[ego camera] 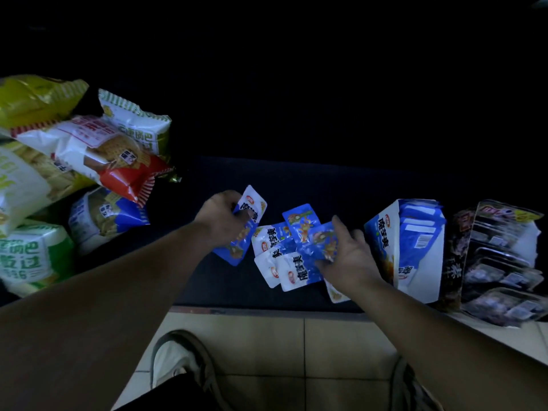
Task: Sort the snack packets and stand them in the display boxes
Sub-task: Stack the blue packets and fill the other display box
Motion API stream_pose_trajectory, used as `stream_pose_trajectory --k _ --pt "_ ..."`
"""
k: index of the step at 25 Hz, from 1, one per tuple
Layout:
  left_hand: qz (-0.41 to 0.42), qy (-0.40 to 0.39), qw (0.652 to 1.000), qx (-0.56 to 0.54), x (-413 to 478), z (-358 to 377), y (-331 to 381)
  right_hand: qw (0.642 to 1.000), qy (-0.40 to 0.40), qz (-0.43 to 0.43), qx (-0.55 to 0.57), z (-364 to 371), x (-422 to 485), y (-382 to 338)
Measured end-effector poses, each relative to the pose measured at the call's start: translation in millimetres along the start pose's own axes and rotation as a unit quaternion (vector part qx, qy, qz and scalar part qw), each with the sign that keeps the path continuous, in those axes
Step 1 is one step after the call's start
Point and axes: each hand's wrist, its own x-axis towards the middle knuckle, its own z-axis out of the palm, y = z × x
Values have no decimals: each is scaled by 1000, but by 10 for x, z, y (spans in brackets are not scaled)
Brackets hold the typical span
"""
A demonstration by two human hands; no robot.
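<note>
Snack packets (292, 262), blue and white, lie loose in an overlapping pile at centre frame on a dark counter (237, 292). Left hand (221, 221) grips one held packet (255, 203) just left of the pile, fingers curled round it. Right hand (351, 256) rests on the pile's right side, fingers spread and nearly straight. Blue display box (382, 241), just right, holds upright packets. Dark display box (453, 262) stands beyond it. Large snack bags (89, 143) are stacked at left of frame
</note>
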Motion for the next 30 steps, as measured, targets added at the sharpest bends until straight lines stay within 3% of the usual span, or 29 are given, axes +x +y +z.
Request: stream_pose_trajectory --k 7,9,11,14,17,20,24,30 --pt "26 -152 988 0 -89 333 64 970 74 61 225 -92 183 -33" --pt "86 -128 978 141 -112 500 12 965 74 86 235 -79 228 -22" --pt "149 -110 943 275 -158 580 13 954 84 103 267 -53 269 -26" --pt "188 -115 919 328 -195 687 24 934 124 103 319 -71 300 -121" --pt "202 -45 914 349 -270 831 -57 929 153 89 325 -166 319 -207" --pt "161 29 928 334 -338 927 -107 935 139 103 309 -198 297 -178" --pt "102 23 959 264 -383 1004 -116 913 116 177 349 -53 223 -140" --pt "46 -4 999 -1 -368 1147 27 885 85 196 414 54 317 -238"
